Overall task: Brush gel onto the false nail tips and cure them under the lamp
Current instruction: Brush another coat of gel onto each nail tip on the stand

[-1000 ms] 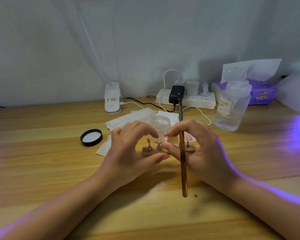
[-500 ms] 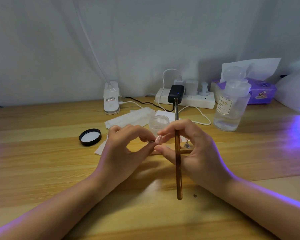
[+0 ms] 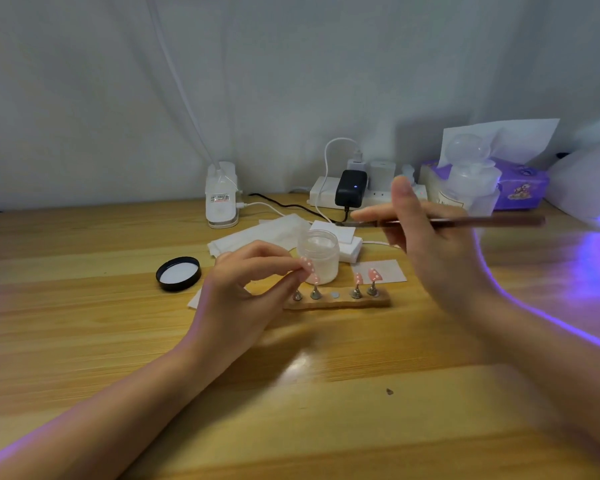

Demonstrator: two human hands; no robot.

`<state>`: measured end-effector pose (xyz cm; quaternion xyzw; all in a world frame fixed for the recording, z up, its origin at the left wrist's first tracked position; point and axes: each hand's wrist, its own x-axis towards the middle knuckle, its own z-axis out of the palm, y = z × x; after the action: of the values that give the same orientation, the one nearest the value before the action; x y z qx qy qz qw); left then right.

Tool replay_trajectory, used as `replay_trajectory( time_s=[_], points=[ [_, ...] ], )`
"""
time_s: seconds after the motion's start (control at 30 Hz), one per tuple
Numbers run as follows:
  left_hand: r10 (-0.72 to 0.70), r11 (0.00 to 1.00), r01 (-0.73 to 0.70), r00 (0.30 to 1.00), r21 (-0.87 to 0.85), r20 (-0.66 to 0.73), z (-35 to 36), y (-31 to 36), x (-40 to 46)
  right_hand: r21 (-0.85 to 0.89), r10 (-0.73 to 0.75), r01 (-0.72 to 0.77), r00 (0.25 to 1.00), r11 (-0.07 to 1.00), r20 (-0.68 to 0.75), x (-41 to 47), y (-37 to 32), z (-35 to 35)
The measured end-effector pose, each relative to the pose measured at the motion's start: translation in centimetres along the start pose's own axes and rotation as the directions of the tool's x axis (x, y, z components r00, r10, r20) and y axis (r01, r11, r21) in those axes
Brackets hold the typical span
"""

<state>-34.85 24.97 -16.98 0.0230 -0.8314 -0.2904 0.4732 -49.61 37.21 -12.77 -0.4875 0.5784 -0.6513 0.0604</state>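
My left hand [image 3: 246, 289] pinches a pink false nail tip with white dots [image 3: 307, 264] between thumb and fingers, just above the left end of a wooden holder strip [image 3: 336, 303]. The strip carries small metal stands; two more pink tips [image 3: 365, 279] sit on the stands at its right end. My right hand [image 3: 430, 251] is raised to the right of the strip and holds a copper-brown brush [image 3: 465, 222] level, bristles pointing left. An open frosted gel jar [image 3: 318, 254] stands behind the strip. The curing lamp [image 3: 589, 181] glows purple at the far right edge.
The jar's black lid [image 3: 178, 273] lies to the left. White wipes [image 3: 257, 233] lie behind the jar. A power strip with chargers [image 3: 354, 192], a clear pump bottle [image 3: 470, 181] and a purple tissue box [image 3: 520, 185] line the wall. A white device [image 3: 221, 199] stands at back left.
My hands have parted. The right hand rose and swung the brush from upright to level. The left hand now holds a pink tip alone, and the holder strip is uncovered.
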Motion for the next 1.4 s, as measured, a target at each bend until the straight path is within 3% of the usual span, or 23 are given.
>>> replay_trajectory(
  time_s=[0.07,0.2,0.53,0.67,0.8,0.93,1.1,1.4],
  points=[
    [-0.025,1.0,0.025,1.0,-0.011,-0.001,0.0,-0.1,-0.1,-0.044,0.082,-0.081,0.997,0.996,0.015,1.4,0.1,-0.1],
    [-0.066,0.997,0.066,0.998,-0.035,0.006,-0.1,0.0,0.0,-0.183,0.115,-0.102,0.991,0.978,0.067,4.3,0.2,-0.1],
    [-0.131,0.991,0.131,0.991,-0.035,0.0,-0.2,0.0,0.0,-0.569,0.12,0.076,0.946,0.819,0.3,5.8,2.0,3.4],
    [-0.145,0.988,0.145,0.989,-0.045,-0.005,-0.2,0.0,0.0,-0.503,0.106,0.043,0.959,0.863,0.264,6.1,2.1,3.5],
    [-0.146,0.988,0.146,0.989,-0.045,-0.003,-0.2,-0.1,0.0,-0.352,0.127,-0.099,0.99,0.931,0.058,6.9,1.9,2.3],
    [-0.15,0.988,0.15,0.989,-0.041,0.003,-0.3,-0.1,-0.1,-0.276,0.257,-0.267,0.964,0.923,-0.073,6.8,2.2,1.1],
    [-0.155,0.987,0.155,0.988,-0.037,0.009,-0.3,0.0,0.1,-0.191,0.41,-0.429,0.903,0.883,-0.13,6.3,2.6,0.3],
    [-0.149,0.988,0.15,0.989,-0.033,0.017,-0.4,0.0,0.0,-0.17,0.437,-0.465,0.882,0.869,-0.176,5.9,2.6,-0.3]
  ],
)
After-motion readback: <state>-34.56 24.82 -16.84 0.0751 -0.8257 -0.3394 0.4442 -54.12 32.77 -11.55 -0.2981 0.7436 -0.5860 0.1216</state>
